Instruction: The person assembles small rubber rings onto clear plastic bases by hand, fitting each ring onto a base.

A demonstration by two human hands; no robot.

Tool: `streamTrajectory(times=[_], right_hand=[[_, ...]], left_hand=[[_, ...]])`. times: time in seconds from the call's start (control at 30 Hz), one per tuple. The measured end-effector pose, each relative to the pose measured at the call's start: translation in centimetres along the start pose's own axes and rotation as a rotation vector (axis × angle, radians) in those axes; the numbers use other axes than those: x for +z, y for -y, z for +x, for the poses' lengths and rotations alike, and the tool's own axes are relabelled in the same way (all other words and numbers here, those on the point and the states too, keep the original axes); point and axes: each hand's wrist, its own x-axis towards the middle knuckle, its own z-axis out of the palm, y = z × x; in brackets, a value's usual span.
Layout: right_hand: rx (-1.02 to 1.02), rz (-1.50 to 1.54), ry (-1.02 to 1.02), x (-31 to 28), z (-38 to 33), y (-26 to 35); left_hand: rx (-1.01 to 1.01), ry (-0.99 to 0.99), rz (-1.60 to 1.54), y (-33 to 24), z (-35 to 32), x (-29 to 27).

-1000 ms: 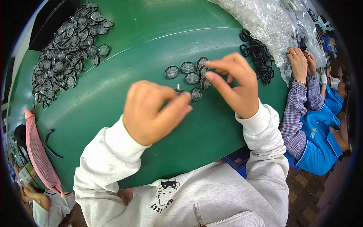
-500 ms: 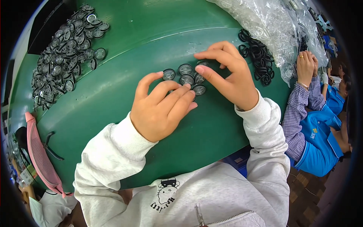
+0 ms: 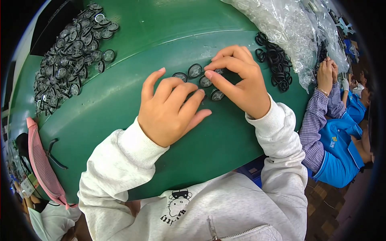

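Observation:
Several small round pieces with clear centres and black rims lie grouped on the green table between my hands. My left hand (image 3: 171, 106) is open, palm down with fingers spread. Its fingertips are beside a flat-lying round piece (image 3: 179, 76) and partly hide others below. My right hand (image 3: 240, 76) is curved, with thumb and index fingertips close together but apart and nothing visible between them. Near those fingertips, one black-rimmed piece (image 3: 195, 71) looks tilted. Another piece (image 3: 205, 82) sits by the thumb, and one more (image 3: 217, 95) lies under the hand's near side.
A large heap of the same black-rimmed pieces (image 3: 74, 52) lies at far left. Black rings (image 3: 277, 60) are piled at right, beside a clear plastic bag (image 3: 281, 30) of clear parts. A pink pouch (image 3: 42, 164) lies at left. A person in blue (image 3: 337, 144) works at right.
My left hand's fingers have spread and lifted off the group of round pieces. My right thumb and index fingertips have come closer together. Some of the pieces have shifted and tilted.

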Motion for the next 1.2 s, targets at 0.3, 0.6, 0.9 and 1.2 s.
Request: streamTrajectory(times=[0.3,0.6,0.9,1.2], right_hand=[[0.096,-0.281,-0.461,-7.1,0.5,-2.0],[0.306,-0.443,-0.310,-13.1,1.8,-13.1],[0.546,-0.581,-0.216,-14.3,2.2,-12.0],[0.209,0.106,-0.635,-9.8,-0.5,-2.7]], left_hand=[[-0.042,0.022,0.034,0.5,-0.5,0.2],[-0.039,-0.037,0.051,0.1,-0.3,0.4],[-0.008,-0.109,0.027,-0.1,0.1,-0.4],[-0.079,-0.080,-0.307,-2.6,-1.2,-2.1]])
